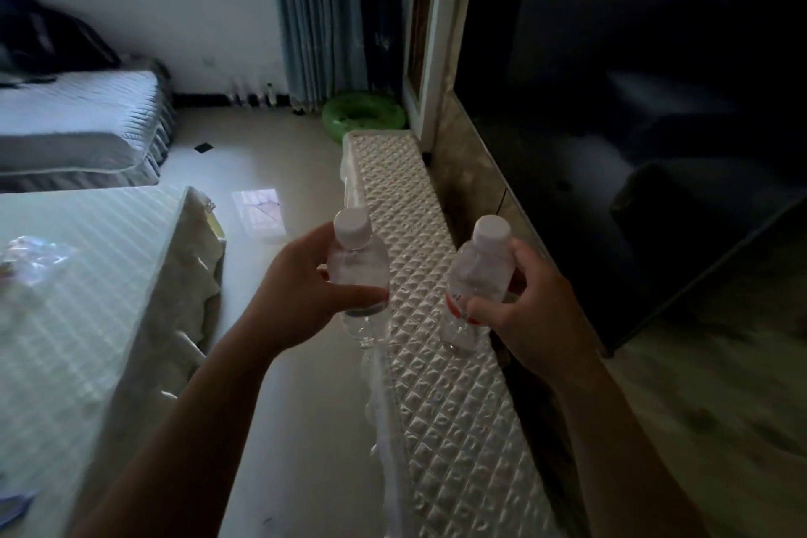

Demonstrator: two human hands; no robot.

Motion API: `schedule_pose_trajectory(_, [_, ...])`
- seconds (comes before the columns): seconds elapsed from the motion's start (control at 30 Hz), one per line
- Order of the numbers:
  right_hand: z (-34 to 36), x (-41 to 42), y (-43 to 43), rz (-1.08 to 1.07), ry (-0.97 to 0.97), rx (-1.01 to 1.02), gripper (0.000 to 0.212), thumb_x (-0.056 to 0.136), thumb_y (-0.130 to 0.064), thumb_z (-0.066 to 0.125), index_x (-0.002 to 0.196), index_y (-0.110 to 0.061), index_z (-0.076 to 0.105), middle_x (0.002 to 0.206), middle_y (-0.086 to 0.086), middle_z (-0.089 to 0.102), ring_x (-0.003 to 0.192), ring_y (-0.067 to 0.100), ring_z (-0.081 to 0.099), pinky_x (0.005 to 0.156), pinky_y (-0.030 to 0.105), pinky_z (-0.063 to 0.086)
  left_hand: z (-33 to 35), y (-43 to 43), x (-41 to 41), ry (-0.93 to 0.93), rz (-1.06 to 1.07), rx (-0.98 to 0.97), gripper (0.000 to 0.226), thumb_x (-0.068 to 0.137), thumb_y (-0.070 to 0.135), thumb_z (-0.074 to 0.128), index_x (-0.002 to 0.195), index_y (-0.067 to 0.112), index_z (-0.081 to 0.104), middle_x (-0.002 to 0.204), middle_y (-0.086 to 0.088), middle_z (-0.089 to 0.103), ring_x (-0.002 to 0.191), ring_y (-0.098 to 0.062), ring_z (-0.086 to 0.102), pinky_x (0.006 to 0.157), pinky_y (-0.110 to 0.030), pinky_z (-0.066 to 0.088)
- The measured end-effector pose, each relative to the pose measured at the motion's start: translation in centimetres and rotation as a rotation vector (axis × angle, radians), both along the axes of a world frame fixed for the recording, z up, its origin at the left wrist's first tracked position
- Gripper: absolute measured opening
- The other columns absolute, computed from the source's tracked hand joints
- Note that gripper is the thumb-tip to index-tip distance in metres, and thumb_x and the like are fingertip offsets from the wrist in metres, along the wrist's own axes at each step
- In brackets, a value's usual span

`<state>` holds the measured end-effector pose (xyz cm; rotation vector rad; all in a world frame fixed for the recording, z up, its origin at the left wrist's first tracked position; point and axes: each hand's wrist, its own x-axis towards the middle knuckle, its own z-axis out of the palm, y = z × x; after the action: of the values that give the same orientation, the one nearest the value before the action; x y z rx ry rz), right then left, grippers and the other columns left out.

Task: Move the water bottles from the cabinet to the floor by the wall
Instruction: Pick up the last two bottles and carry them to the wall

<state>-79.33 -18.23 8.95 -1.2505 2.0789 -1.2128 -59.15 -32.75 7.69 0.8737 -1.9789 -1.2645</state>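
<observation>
Each of my hands holds a clear plastic water bottle with a white cap, upright, above the long cabinet (406, 197) with its white quilted cover. My left hand (301, 293) grips the left water bottle (360, 262) over the cabinet's left edge. My right hand (532, 310) grips the right water bottle (480, 271), which has a red and white label, over the cabinet's right side. Several more bottles (255, 96) stand on the floor against the far wall, small and blurred.
A large dark TV screen (633, 144) leans behind the cabinet on the right. A table with a striped cloth (87, 275) stands at left, a bed (78, 118) beyond it. A green inflatable ring (362, 114) lies by the curtain (323, 13). Pale floor (270, 153) runs between table and cabinet.
</observation>
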Motion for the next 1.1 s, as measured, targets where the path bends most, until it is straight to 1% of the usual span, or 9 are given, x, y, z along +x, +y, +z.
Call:
schedule_pose_trajectory(0.17, [-0.6,5.0,-4.9,0.015,-0.001,-0.004,0.070,0.070,-0.020,0.083,0.133,-0.021,0.050,0.114,-0.007,0.062,0.101,0.007,0.059,0.071,0.013,0.045,-1.5,-4.2,5.1,0.075,0.028,0.057,0.069,0.043,0.039,0.090,0.107,0.044,0.063,0.105,0.011,0.071,0.100,-0.013,0.068,0.088,-0.038,0.054])
schedule_pose_trajectory(0.3, [-1.1,9.5,-9.5,0.016,-0.029,-0.010,0.070,0.067,-0.020,0.084,0.129,-0.024,0.052,0.111,-0.009,0.063,0.099,0.007,0.061,0.075,0.020,0.052,-1.7,-8.0,9.4,0.090,0.044,0.062,0.066,0.043,0.037,0.088,0.103,0.046,0.063,0.103,0.013,0.071,0.096,-0.009,0.068,0.082,-0.029,0.053])
schedule_pose_trajectory(0.4, [-1.4,12.5,-13.2,0.003,-0.054,-0.019,0.065,0.062,-0.021,0.086,0.120,-0.030,0.055,0.104,-0.012,0.066,0.095,0.006,0.063,0.078,0.029,0.057,-1.8,-11.4,12.6,0.091,0.052,0.057,0.067,0.044,0.037,0.088,0.104,0.038,0.061,0.103,0.008,0.070,0.097,-0.011,0.067,0.081,-0.029,0.053])
schedule_pose_trajectory(0.57, [-1.7,15.7,-17.8,0.013,-0.072,-0.026,0.062,0.057,-0.028,0.086,0.112,-0.036,0.058,0.100,-0.012,0.068,0.092,0.006,0.065,0.079,0.035,0.059,-2.0,-15.8,16.3,0.082,0.072,0.029,0.068,0.045,0.037,0.088,0.106,0.035,0.059,0.104,0.008,0.069,0.099,-0.012,0.066,0.081,-0.030,0.053])
schedule_pose_trajectory(0.67, [-1.8,17.7,-20.7,0.031,-0.087,-0.027,0.066,0.049,-0.039,0.081,0.111,-0.033,0.059,0.099,-0.011,0.070,0.091,0.008,0.067,0.079,0.039,0.059,-2.2,-18.6,18.6,0.068,0.101,0.010,0.067,0.049,0.027,0.091,0.108,0.032,0.060,0.102,0.007,0.069,0.097,-0.011,0.066,0.078,-0.025,0.052])
schedule_pose_trajectory(0.8, [-1.8,19.0,-23.4,0.053,-0.078,-0.022,0.060,0.054,-0.036,0.084,0.108,-0.032,0.060,0.098,-0.010,0.070,0.091,0.009,0.067,0.079,0.039,0.059,-2.7,-21.2,20.6,0.072,0.131,0.013,0.067,0.054,0.010,0.091,0.112,0.022,0.061,0.102,0.003,0.070,0.096,-0.011,0.066,0.072,-0.013,0.050])
schedule_pose_trajectory(0.87, [-2.0,19.3,-24.9,0.063,-0.075,-0.011,0.060,0.053,-0.040,0.082,0.109,-0.032,0.059,0.099,-0.010,0.070,0.092,0.009,0.067,0.079,0.039,0.059,-3.0,-22.5,21.1,0.065,0.137,0.017,0.067,0.054,0.011,0.092,0.113,0.020,0.061,0.102,0.002,0.070,0.096,-0.011,0.067,0.074,-0.017,0.052])
schedule_pose_trajectory(0.97, [-2.5,19.4,-27.4,0.069,-0.098,0.007,0.063,0.052,-0.042,0.080,0.110,-0.031,0.058,0.101,-0.009,0.069,0.094,0.010,0.066,0.081,0.039,0.059,-3.7,-24.4,21.4,0.067,0.145,0.033,0.065,0.053,0.019,0.091,0.111,0.021,0.060,0.102,0.001,0.070,0.097,-0.015,0.067,0.079,-0.030,0.057])
schedule_pose_trajectory(1.1, [-3.6,18.7,-31.1,0.081,-0.135,0.006,0.064,0.054,-0.034,0.083,0.113,-0.029,0.058,0.104,-0.006,0.068,0.097,0.014,0.066,0.079,0.042,0.060,-4.3,-27.4,20.9,0.024,0.169,0.029,0.069,0.054,0.021,0.093,0.114,0.023,0.059,0.105,0.004,0.069,0.098,-0.013,0.067,0.080,-0.027,0.056])
